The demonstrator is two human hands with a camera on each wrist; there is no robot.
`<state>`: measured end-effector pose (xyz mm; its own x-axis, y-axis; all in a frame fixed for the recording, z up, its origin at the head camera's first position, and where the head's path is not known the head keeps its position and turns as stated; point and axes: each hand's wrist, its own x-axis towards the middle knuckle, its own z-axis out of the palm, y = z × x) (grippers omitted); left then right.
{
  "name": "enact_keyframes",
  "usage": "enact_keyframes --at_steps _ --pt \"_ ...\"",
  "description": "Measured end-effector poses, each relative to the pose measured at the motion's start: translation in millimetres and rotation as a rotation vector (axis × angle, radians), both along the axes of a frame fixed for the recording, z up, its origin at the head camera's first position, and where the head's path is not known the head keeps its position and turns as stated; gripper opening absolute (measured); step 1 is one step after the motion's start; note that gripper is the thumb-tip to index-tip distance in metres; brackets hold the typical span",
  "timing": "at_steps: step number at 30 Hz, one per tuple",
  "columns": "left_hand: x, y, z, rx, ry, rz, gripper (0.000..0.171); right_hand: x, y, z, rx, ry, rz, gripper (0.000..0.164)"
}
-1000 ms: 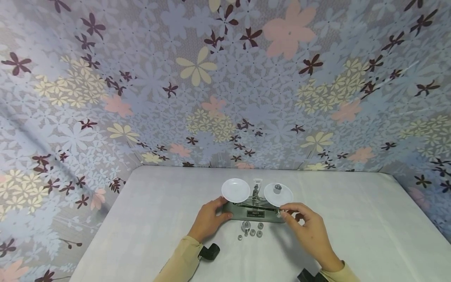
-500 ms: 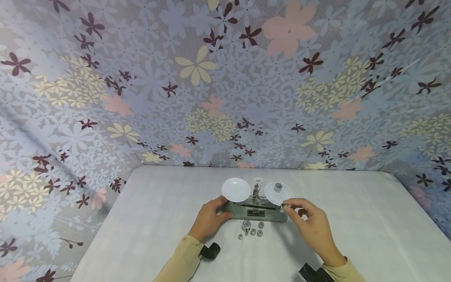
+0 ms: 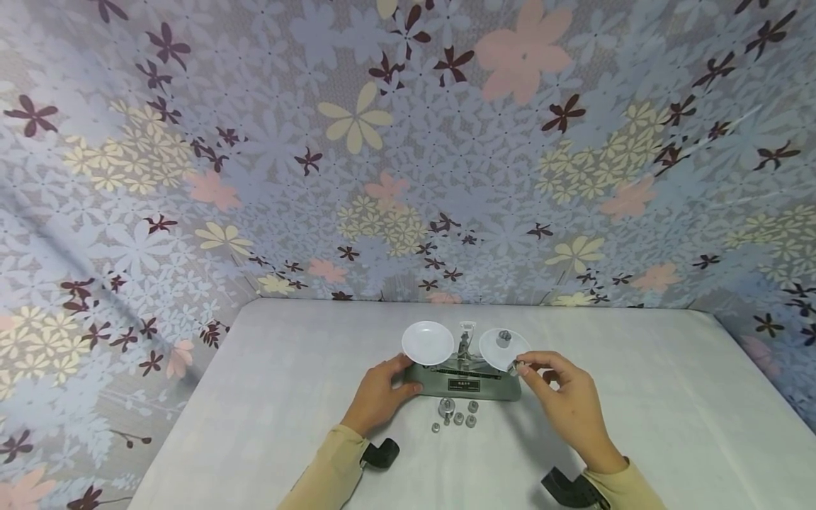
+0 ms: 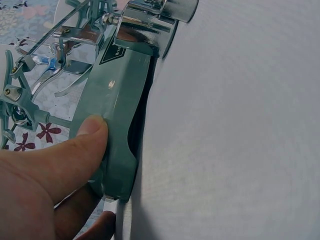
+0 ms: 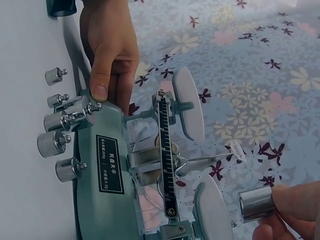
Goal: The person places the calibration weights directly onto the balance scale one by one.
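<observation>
A green pan balance (image 3: 464, 384) stands on the table, with a white left pan (image 3: 428, 343) and a white right pan (image 3: 496, 348). My left hand (image 3: 377, 394) grips the left end of its base; the thumb lies on the front face (image 4: 92, 130). A silver weight (image 3: 503, 339) rests on the right pan. Between thumb and fingers my right hand (image 3: 567, 404) pinches another silver weight (image 5: 256, 204), at the front edge of that pan. Whether this weight touches the pan, I cannot tell.
Several silver knobbed weights (image 3: 446, 407) of different sizes stand on the white tabletop (image 3: 306, 368) in front of the base. A flower-patterned cloth (image 3: 408, 177) rises behind the table.
My right hand has moved up and slightly right with the pinched weight, from the beam's right end to the right pan's front edge. The left hand keeps its hold.
</observation>
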<state>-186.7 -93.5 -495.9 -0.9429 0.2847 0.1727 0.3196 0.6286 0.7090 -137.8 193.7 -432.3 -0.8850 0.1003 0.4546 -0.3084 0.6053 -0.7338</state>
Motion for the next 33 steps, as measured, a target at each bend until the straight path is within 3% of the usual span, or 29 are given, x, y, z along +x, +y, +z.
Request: enact_keyframes --at_steps 33 --pt "0.9 -0.2 0.4 -0.019 -0.014 0.013 0.053 -22.7 2.6 -4.5 -0.010 0.043 -0.064 0.011"
